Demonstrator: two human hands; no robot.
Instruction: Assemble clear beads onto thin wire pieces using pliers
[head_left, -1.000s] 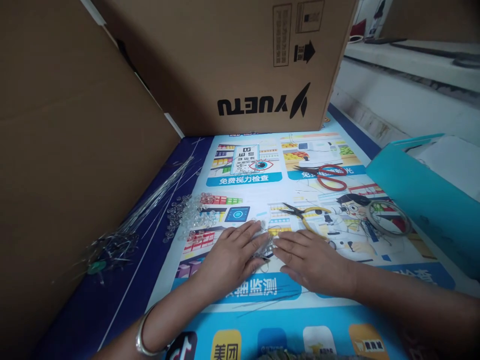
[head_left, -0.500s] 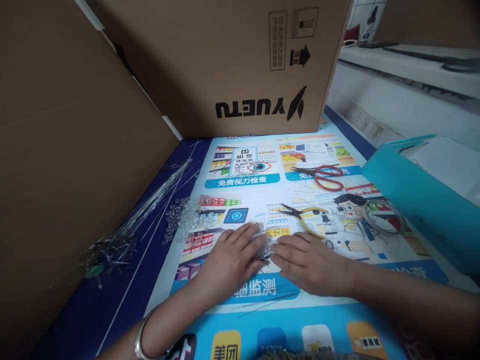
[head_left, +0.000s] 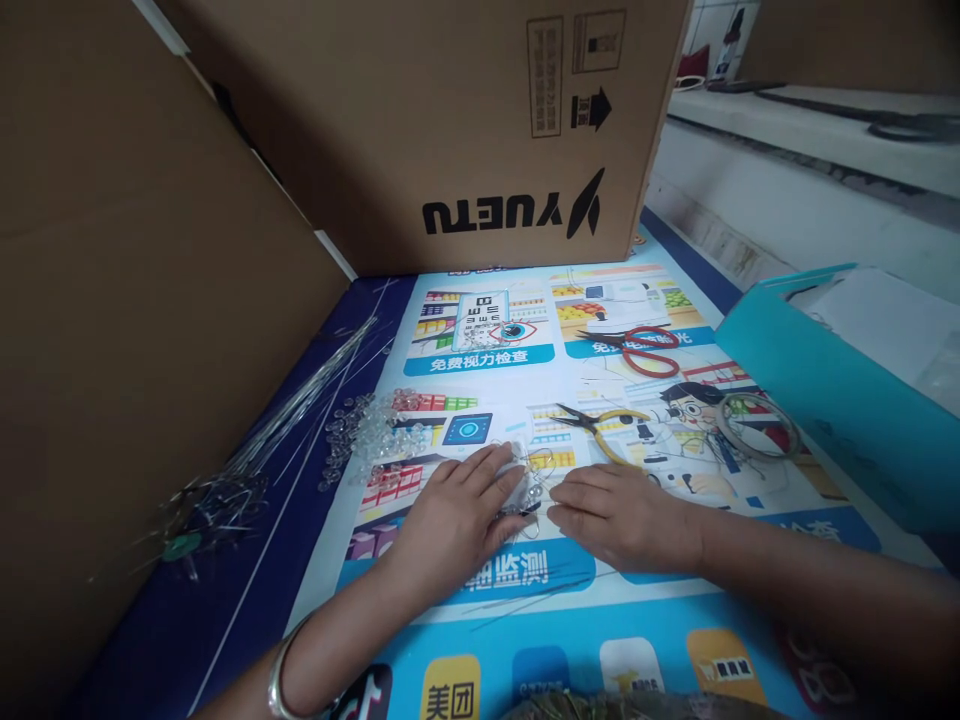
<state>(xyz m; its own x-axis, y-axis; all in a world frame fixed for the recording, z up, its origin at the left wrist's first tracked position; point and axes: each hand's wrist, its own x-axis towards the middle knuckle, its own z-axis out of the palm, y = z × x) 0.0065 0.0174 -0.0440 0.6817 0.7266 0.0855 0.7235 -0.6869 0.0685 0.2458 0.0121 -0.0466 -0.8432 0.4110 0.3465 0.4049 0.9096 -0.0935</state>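
Observation:
A small piece of thin wire with clear beads point(head_left: 534, 492) lies on the printed sheet. My left hand point(head_left: 466, 497) is closed over its left side, thumb below and fingers above, covering part of it. Just to the right, my right hand point(head_left: 611, 520) rests low with its fingers stretched out side by side. A small gap separates those fingertips from the beaded wire. Beyond the hands lie pliers with yellow handles point(head_left: 600, 428), jaws apart. A heap of clear beads point(head_left: 367, 435) spreads to the left of my left hand.
Red-handled cutters point(head_left: 646, 350) lie farther back, and a ring-shaped roll point(head_left: 760, 427) sits at right near a teal box point(head_left: 832, 390). A bundle of straight wires point(head_left: 315, 385) lies at left. Tall cardboard point(head_left: 420, 120) walls the back and left. Loose wire strands point(head_left: 532, 594) lie in front.
My right fingers have drawn slightly away from the beaded wire, so more of it shows. My left hand stays over it. The whole view has shifted a little.

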